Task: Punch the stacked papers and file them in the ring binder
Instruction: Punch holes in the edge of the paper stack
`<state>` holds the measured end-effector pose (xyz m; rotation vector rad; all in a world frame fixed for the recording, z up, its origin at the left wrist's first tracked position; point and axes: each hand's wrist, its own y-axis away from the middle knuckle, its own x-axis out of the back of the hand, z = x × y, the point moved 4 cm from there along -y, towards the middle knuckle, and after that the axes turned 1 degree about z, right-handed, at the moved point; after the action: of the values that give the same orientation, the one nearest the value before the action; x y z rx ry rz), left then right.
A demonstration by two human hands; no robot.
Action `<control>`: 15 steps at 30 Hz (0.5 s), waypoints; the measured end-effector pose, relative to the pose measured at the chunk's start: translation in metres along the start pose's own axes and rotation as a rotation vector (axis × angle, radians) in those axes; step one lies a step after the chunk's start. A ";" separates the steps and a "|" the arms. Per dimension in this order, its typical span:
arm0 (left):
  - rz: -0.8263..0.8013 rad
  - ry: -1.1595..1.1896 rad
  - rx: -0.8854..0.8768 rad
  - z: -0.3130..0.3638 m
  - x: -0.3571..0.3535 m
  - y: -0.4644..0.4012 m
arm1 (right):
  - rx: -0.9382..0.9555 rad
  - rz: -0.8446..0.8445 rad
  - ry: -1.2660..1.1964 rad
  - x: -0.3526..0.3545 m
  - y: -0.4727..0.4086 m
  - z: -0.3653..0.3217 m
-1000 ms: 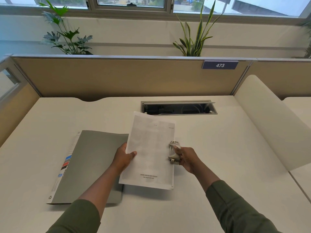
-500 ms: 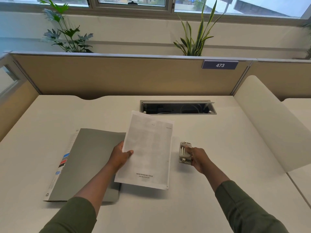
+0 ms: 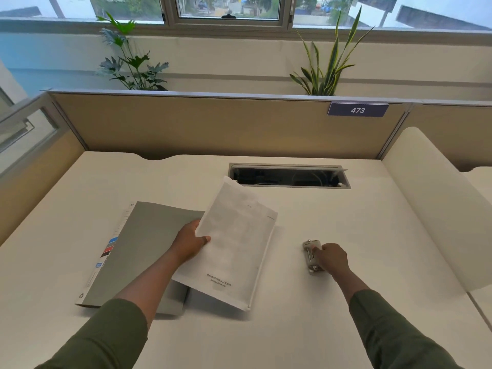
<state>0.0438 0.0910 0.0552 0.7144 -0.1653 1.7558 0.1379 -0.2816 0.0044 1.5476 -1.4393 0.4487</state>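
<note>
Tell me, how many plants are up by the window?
2. A leafy plant stands behind the desk partition on the left, and a spiky plant with long striped leaves stands on the right. Others may be hidden outside the picture.

- The papers (image 3: 234, 246) hide the grey ring binder's (image 3: 149, 249) right edge; most of their print is too faint to read.
- The right hand (image 3: 331, 258) covers part of the metal punch (image 3: 310, 255).
- Both sleeves are cut off at the bottom edge.
</note>
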 end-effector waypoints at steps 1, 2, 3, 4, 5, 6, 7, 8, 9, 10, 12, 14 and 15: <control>-0.003 -0.037 -0.007 0.005 0.002 -0.001 | 0.014 0.000 0.036 0.000 0.000 -0.001; -0.012 -0.075 -0.019 0.010 0.004 -0.003 | 0.011 0.003 0.050 0.000 -0.001 -0.002; -0.022 -0.122 -0.035 0.015 0.006 -0.005 | 0.008 0.011 0.051 0.000 -0.003 -0.002; -0.035 -0.172 -0.053 0.021 0.008 -0.007 | 0.001 0.024 0.039 0.001 -0.003 -0.002; -0.053 -0.228 -0.070 0.026 0.010 -0.008 | -0.006 0.040 0.018 0.002 -0.004 -0.002; -0.075 -0.286 -0.088 0.031 0.012 -0.010 | -0.011 0.056 0.006 0.002 -0.003 -0.002; -0.097 -0.349 -0.106 0.036 0.014 -0.011 | -0.010 0.069 0.008 0.002 0.000 -0.005; -0.118 -0.409 -0.128 0.041 0.014 -0.014 | 0.005 0.087 0.049 0.003 0.003 -0.009; -0.137 -0.461 -0.145 0.045 0.015 -0.015 | 0.044 0.123 0.138 0.004 0.007 -0.017; -0.154 -0.501 -0.162 0.050 0.017 -0.017 | 0.103 0.184 0.225 0.006 0.012 -0.028; -0.191 -0.568 -0.191 0.059 0.017 -0.019 | 0.311 0.327 0.280 0.009 0.024 -0.060; -0.232 -0.653 -0.230 0.068 0.014 -0.021 | 0.588 0.402 0.187 0.013 0.042 -0.100; -0.254 -0.699 -0.251 0.073 0.012 -0.021 | 0.727 0.402 0.185 0.016 0.052 -0.121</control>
<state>0.0894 0.0741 0.1152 1.0847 -0.7233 1.1610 0.1334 -0.1852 0.0957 1.6854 -1.5226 1.4431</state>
